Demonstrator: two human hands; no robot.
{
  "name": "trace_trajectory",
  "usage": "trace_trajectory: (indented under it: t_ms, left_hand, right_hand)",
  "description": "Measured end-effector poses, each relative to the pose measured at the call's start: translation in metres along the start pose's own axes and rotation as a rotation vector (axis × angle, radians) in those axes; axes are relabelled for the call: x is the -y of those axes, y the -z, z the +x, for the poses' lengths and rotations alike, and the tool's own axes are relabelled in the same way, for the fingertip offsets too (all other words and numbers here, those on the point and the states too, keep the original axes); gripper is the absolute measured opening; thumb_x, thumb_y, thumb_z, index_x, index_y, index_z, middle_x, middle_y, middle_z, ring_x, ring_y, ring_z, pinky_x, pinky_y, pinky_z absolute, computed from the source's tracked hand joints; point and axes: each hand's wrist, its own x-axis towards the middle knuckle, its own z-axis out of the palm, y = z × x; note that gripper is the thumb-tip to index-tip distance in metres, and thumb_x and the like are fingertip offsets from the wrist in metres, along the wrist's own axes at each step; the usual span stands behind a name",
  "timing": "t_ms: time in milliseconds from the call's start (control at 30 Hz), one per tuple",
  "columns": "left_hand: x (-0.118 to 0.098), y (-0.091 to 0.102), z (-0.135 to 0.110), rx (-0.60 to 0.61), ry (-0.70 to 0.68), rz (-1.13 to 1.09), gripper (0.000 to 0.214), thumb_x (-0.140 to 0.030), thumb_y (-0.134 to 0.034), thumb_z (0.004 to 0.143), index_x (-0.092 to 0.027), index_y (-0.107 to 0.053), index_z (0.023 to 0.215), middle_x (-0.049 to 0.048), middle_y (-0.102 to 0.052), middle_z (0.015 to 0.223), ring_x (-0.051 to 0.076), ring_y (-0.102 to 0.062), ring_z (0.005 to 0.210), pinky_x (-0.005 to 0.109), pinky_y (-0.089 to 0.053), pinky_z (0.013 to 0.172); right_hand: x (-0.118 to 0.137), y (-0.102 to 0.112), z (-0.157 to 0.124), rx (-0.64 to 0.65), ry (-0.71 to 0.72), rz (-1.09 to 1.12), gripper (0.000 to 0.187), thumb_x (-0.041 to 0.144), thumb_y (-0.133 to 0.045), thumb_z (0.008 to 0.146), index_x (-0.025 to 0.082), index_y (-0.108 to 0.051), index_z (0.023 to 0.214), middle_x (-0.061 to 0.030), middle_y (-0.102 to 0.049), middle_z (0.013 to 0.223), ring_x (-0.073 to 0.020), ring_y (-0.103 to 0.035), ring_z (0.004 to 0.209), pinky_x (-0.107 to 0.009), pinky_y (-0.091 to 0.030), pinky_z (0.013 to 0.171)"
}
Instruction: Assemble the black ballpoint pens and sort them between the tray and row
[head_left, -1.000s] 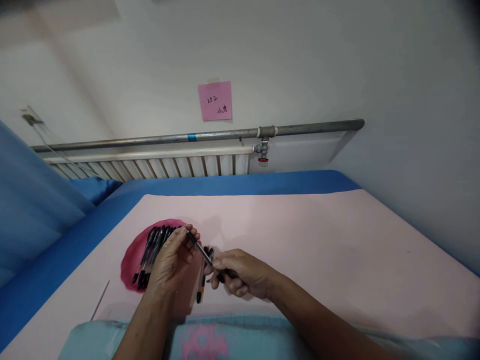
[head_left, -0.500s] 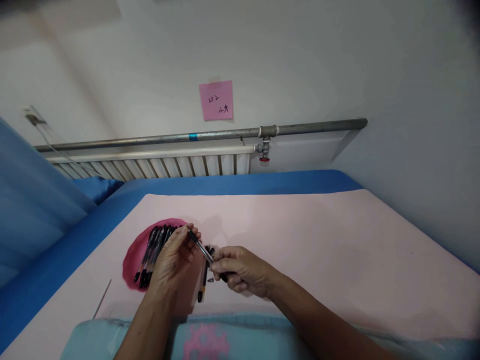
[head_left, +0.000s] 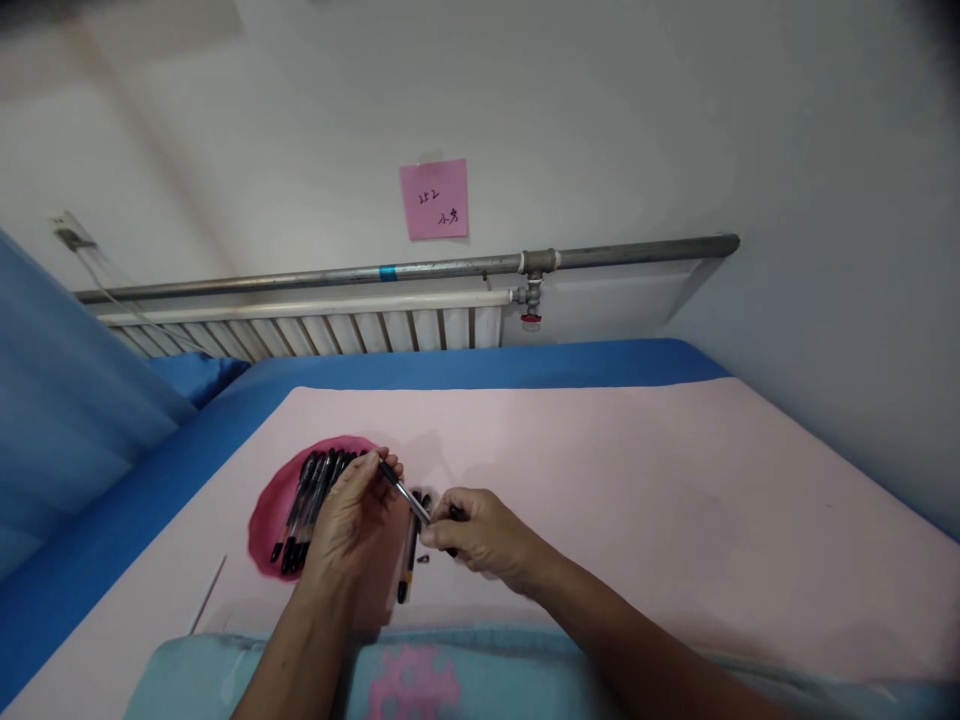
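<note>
My left hand [head_left: 351, 515] pinches a thin pen barrel [head_left: 403, 492] that slants down to the right. My right hand [head_left: 480, 535] is closed at the barrel's lower end, with a small black pen part [head_left: 456, 514] showing between its fingers. Both hands hover just above a pink sheet [head_left: 600, 500]. Under my left hand lies a round dark-pink plate [head_left: 266, 510] with several black pens [head_left: 311, 490] on it. One more black pen [head_left: 409, 560] lies on the sheet between my hands, and a tiny dark piece [head_left: 423, 559] lies beside it.
A thin white stick [head_left: 208, 594] lies on the pink sheet at the left. Blue bedding [head_left: 112, 500] borders the sheet. A radiator [head_left: 337, 332] and a grey pipe [head_left: 600, 258] run along the wall, with a pink note [head_left: 437, 199] above. A teal cloth [head_left: 225, 680] is at the bottom.
My right hand has slid up and left along the pen towards my left hand. The left hand has barely moved.
</note>
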Motion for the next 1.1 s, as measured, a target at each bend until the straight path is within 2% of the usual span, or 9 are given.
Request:
trace_trajectory:
  t_ms: [133,267,367,533,667,767,933,1033,1100]
  left_hand:
    - [-0.003,0.002,0.004,-0.034,-0.049,-0.021,0.013,-0.005,-0.055,0.074,-0.013,-0.061,0.065,0.0022,-0.064,0.063,0.009,-0.059,0.059,0.018,-0.051,0.059]
    - [-0.012,0.011,0.012,-0.001,-0.023,-0.002,0.012,-0.008,-0.053,0.076,-0.012,-0.062,0.069,0.0033,-0.064,0.065,0.011,-0.062,0.064,0.021,-0.052,0.062]
    - [-0.019,0.02,0.02,-0.012,-0.061,-0.038,0.012,-0.008,-0.052,0.075,-0.012,-0.061,0.068,0.0047,-0.064,0.07,0.012,-0.062,0.069,0.022,-0.052,0.065]
    - [-0.019,0.021,0.019,0.098,0.037,-0.029,0.018,0.0,-0.046,0.071,-0.011,-0.059,0.069,0.0041,-0.058,0.068,0.007,-0.054,0.057,0.016,-0.048,0.052]
    - [-0.013,0.015,0.01,0.185,0.124,0.086,0.007,-0.012,-0.055,0.075,-0.009,-0.061,0.076,0.0036,-0.055,0.066,0.005,-0.047,0.051,0.014,-0.041,0.041]
    - [-0.01,0.014,0.006,0.219,0.12,0.152,0.011,-0.014,-0.063,0.07,-0.009,-0.062,0.08,-0.0002,-0.051,0.062,0.003,-0.042,0.046,0.013,-0.033,0.035]
    - [-0.007,0.014,0.006,0.189,0.024,0.19,0.013,-0.011,-0.07,0.061,-0.012,-0.059,0.068,-0.0035,-0.049,0.058,0.003,-0.042,0.045,0.014,-0.031,0.035]
    - [-0.01,0.016,0.009,0.173,0.012,0.18,0.014,-0.009,-0.069,0.061,-0.012,-0.057,0.067,-0.0038,-0.048,0.058,0.004,-0.042,0.045,0.015,-0.032,0.036]
    - [-0.015,0.019,0.012,0.167,0.008,0.15,0.013,-0.009,-0.068,0.063,-0.013,-0.056,0.065,-0.0043,-0.046,0.057,0.003,-0.04,0.044,0.015,-0.031,0.035]
  right_hand:
    - [-0.008,0.0,0.002,-0.075,0.038,-0.095,0.023,0.026,-0.068,0.059,0.018,-0.048,0.066,0.0074,-0.045,0.053,-0.004,-0.039,0.046,-0.016,-0.027,0.041]
    - [-0.001,0.0,-0.001,-0.006,-0.018,-0.067,0.016,0.026,-0.063,0.064,0.019,-0.048,0.067,0.0096,-0.039,0.044,-0.0036,-0.032,0.037,-0.016,-0.023,0.036]
    - [0.007,0.0,-0.005,0.041,-0.024,-0.01,0.01,0.021,-0.059,0.066,0.018,-0.049,0.066,0.0107,-0.036,0.04,-0.0022,-0.027,0.034,-0.015,-0.02,0.035]
    - [0.012,-0.001,-0.008,0.042,-0.025,0.099,0.011,0.022,-0.055,0.071,0.018,-0.046,0.064,0.0117,-0.033,0.037,-0.0012,-0.022,0.03,-0.015,-0.014,0.033]
    - [0.012,0.0,-0.009,0.073,-0.046,0.139,0.013,0.021,-0.051,0.074,0.017,-0.045,0.062,0.0117,-0.032,0.035,-0.0009,-0.021,0.029,-0.015,-0.012,0.033]
    - [0.011,0.001,-0.008,0.108,-0.057,0.125,0.013,0.021,-0.052,0.073,0.017,-0.046,0.062,0.0112,-0.035,0.037,-0.0009,-0.023,0.028,-0.016,-0.013,0.032]
    - [0.009,0.002,-0.007,0.154,-0.067,0.114,0.012,0.022,-0.054,0.072,0.017,-0.046,0.064,0.0098,-0.041,0.043,-0.0008,-0.026,0.029,-0.016,-0.015,0.031]
    - [0.007,0.002,-0.006,0.152,-0.074,0.07,0.011,0.022,-0.054,0.072,0.017,-0.048,0.065,0.0106,-0.038,0.042,-0.0007,-0.024,0.029,-0.016,-0.015,0.032]
    - [0.006,0.002,-0.005,0.162,-0.071,0.026,0.008,0.022,-0.053,0.072,0.017,-0.05,0.067,0.0092,-0.043,0.046,-0.0009,-0.026,0.03,-0.016,-0.016,0.032]
